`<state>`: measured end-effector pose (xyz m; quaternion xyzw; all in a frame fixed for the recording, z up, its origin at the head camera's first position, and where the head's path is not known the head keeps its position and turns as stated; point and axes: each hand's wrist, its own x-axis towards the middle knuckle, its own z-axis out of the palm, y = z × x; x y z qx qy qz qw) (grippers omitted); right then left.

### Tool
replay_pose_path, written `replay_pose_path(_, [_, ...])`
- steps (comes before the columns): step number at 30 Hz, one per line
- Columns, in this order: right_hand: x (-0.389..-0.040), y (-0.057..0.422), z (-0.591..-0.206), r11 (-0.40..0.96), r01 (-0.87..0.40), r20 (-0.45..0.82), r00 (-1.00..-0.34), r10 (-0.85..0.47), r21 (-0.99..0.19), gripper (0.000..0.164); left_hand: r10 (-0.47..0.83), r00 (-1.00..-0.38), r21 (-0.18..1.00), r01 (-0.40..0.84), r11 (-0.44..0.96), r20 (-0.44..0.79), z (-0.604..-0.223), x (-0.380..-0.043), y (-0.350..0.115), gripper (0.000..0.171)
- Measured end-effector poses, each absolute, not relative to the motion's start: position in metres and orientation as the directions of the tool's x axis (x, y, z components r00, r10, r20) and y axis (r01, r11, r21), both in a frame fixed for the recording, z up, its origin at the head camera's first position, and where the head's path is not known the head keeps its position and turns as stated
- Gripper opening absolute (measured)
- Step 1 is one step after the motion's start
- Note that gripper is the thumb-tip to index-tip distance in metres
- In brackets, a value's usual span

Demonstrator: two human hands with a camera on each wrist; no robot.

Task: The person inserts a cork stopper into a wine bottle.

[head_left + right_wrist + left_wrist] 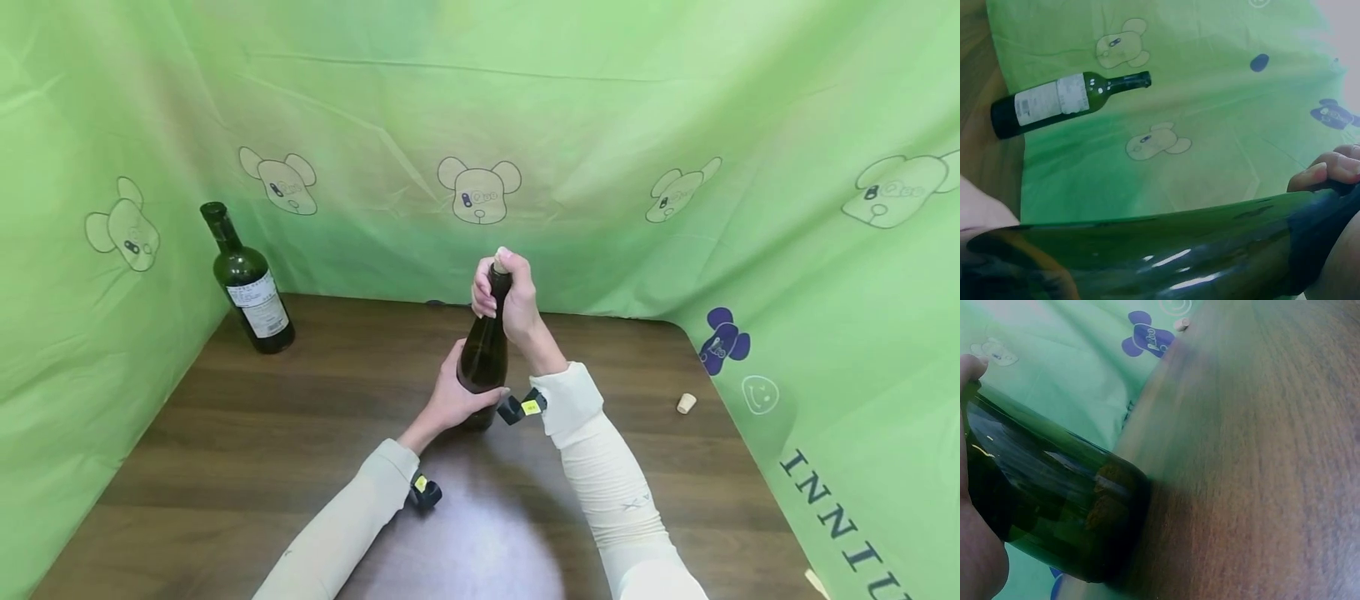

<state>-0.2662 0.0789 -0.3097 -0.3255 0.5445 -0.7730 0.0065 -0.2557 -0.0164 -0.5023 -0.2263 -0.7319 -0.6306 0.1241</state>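
A dark green glass wine bottle (483, 354) stands upright near the middle of the table. My left hand (456, 393) grips its lower body, thumb across the near side; part of that hand (982, 550) shows at the edge of the left wrist view. Higher up, my right hand (516, 296) has its fingers curled round the neck. Its thumb rests on a pale cork (500, 263) at the bottle's mouth. Through the glass in the left wrist view, the bottle's base (1119, 531) meets the tabletop.
A second green wine bottle (258, 304) with a white label stands at the back left. One loose cork (686, 403) lies near the right edge of the wooden table (360, 358). Green printed cloth (585, 125) hangs round the back and sides.
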Motion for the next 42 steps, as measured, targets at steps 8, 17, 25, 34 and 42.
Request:
replay_pose_path(8, [-0.267,0.078,-0.306,-0.403,-0.392,0.531,-0.780,-0.331,-0.827,0.040,0.148,-0.856,0.854,0.511,0.092,0.496,-0.502,-0.254,-0.015,0.070])
replay_pose_path(17, [-0.269,0.082,-0.309,-0.395,-0.359,0.505,-0.779,-0.372,-0.846,0.051,0.116,-0.858,0.852,0.511,0.109,0.500,-0.502,-0.251,-0.009,0.072])
replay_pose_path(25, [-0.269,0.085,-0.304,-0.393,-0.282,0.447,-0.784,-0.431,-0.875,0.049,0.078,-0.858,0.848,0.513,0.129,0.508,-0.502,-0.250,-0.005,0.073])
replay_pose_path(34, [-0.269,0.084,-0.305,-0.388,-0.283,0.440,-0.799,-0.410,-0.877,0.048,0.082,-0.865,0.856,0.501,0.128,0.494,-0.500,-0.249,-0.006,0.073])
replay_pose_path(42, [-0.270,0.083,-0.308,-0.371,-0.465,0.586,-0.727,-0.357,-0.804,0.039,0.083,-0.862,0.854,0.506,0.118,0.499,-0.502,-0.250,-0.006,0.073])
